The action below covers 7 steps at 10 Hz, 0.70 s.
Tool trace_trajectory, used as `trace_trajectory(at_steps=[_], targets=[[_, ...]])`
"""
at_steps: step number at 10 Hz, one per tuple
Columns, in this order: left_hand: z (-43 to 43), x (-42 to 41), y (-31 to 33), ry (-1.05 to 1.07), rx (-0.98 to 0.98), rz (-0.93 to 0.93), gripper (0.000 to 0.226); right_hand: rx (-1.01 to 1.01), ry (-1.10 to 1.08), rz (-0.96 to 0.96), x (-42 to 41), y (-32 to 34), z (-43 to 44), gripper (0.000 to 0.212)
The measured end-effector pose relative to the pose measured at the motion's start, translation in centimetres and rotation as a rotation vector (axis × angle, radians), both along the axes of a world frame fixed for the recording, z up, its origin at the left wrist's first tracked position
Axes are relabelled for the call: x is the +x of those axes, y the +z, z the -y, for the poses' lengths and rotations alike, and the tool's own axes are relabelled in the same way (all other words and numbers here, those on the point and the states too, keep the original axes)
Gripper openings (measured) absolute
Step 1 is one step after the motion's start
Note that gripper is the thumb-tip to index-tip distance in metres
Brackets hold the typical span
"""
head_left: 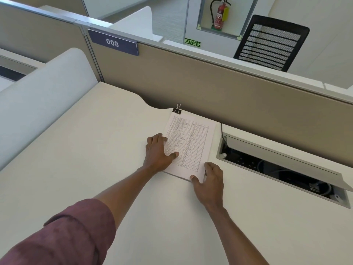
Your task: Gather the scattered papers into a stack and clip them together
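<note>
Now the big white table (95,150) holds the paper stack (191,148) at its far edge. Left hand (158,152) and right hand (210,180) press flat on it, fingers spread. Keep edges even; the black clip (177,110) already bites the far corner.

Paper stack (193,144) on the desk (95,150), binder clip (177,110) seemingly at its far corner, cable box (282,169) right

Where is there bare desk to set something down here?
Bare desk lies between the paper stack and the white side divider, and along the near edge beside both forearms. Crowded: the open cable tray right of the stack, and the binder clip by the partition.
</note>
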<state>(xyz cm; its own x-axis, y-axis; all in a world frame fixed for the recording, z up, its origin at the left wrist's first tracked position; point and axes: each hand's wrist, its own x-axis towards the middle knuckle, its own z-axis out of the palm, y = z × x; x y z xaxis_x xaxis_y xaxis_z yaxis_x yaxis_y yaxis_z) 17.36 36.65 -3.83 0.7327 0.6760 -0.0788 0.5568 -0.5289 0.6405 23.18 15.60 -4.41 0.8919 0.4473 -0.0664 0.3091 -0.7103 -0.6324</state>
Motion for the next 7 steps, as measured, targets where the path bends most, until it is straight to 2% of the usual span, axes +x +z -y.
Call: trace_trajectory(at_steps=[3,5,6,7], targets=[[-0.5,0.2,-0.2,-0.077,0.077,-0.076,0.084,-0.093,0.031,0.058,-0.1,-0.4,-0.5,0.052],[-0.3,-0.2,-0.5,-0.123,0.132,-0.122,0.082,-0.116,0.054,0.076,-0.1,-0.4,-0.4,0.051],[-0.3,-0.6,-0.4,-0.157,0.142,-0.164,0.09,-0.11,0.075,0.077,-0.2,-0.3,-0.2,0.057],[0.4,-1.7,-0.1,-0.165,0.13,-0.168,0.11,-0.058,0.055,0.039,-0.5,0.4,0.5,0.065]])
